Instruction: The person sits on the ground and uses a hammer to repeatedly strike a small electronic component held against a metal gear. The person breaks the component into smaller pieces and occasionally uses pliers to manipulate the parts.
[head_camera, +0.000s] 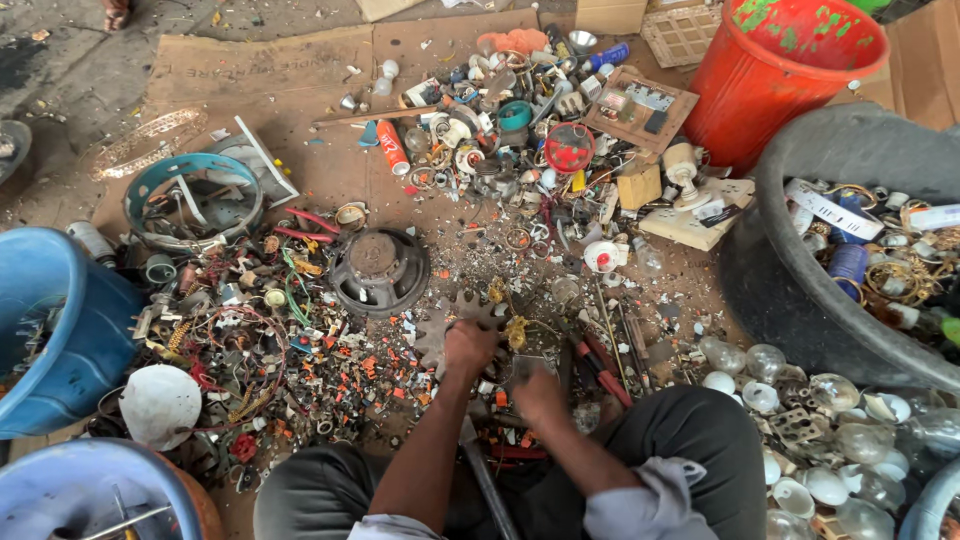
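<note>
— Two hands at work; what do we see?
— Our left hand (470, 348) grips a grey toothed metal gear (458, 322) on the cardboard-covered floor (300, 70); our blurred right hand (538, 392), grip unclear, hovers beside red-handled pliers (603, 366).

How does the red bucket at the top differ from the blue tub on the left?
The red bucket is tall and stands by the black basin; the blue tub looks lower and wider. The red bucket has green patches near its rim; the blue tub is plain. The blue tub holds scrap bits; the red bucket's contents cannot be seen. Both stand upright and open on the ground.
</note>
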